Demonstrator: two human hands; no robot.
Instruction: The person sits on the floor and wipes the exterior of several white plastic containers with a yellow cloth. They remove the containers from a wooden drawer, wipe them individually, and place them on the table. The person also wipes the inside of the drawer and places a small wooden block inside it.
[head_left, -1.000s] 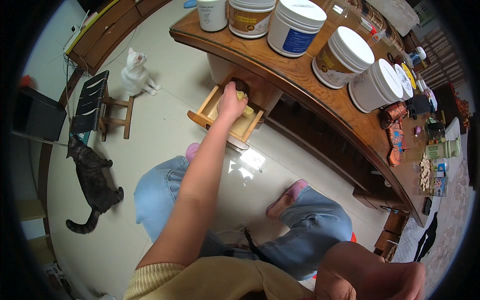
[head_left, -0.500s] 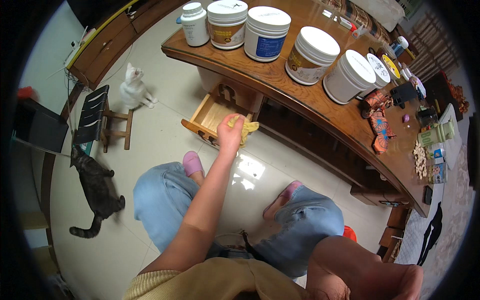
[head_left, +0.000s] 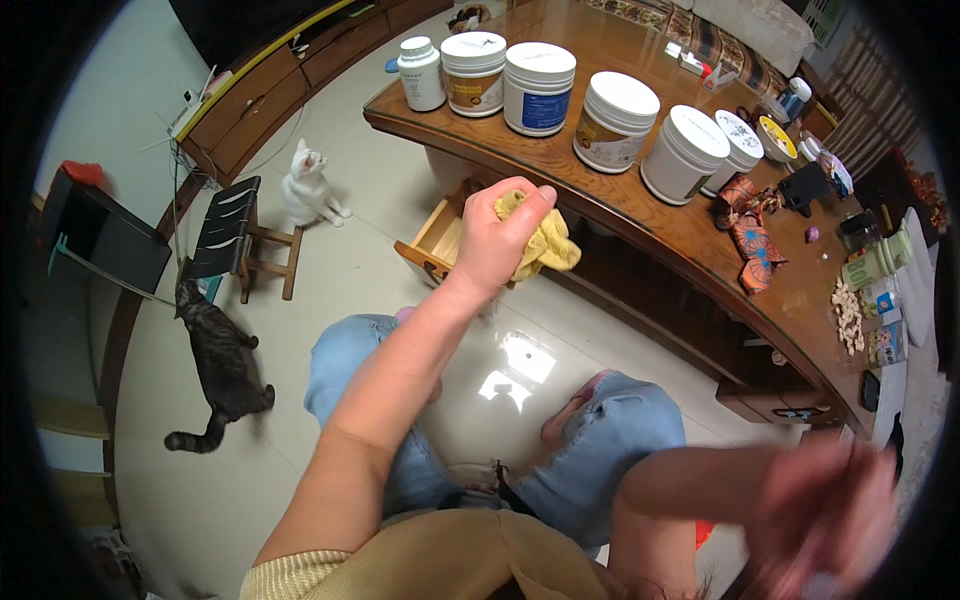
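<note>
My left hand is closed round a crumpled yellow cloth, part of which hangs out past the thumb. It is raised in front of an open wooden drawer under the table and hides much of it. At the lower right, my right hand is smeared by motion, so its fingers cannot be made out. Above the drawer, a row of white lidded tubs stands along the near edge of the brown wooden table, with a slim white bottle at its left end.
A white cat sits left of the drawer, beside a low stool with black straps. A dark striped cat stands on the floor nearer me. Patterned orange fabric, peanuts and jars crowd the table's right end.
My left hand has risen from the drawer with the yellow cloth, coming closer to the table edge. My right hand has swung outward to the right. The view has shifted slightly.
</note>
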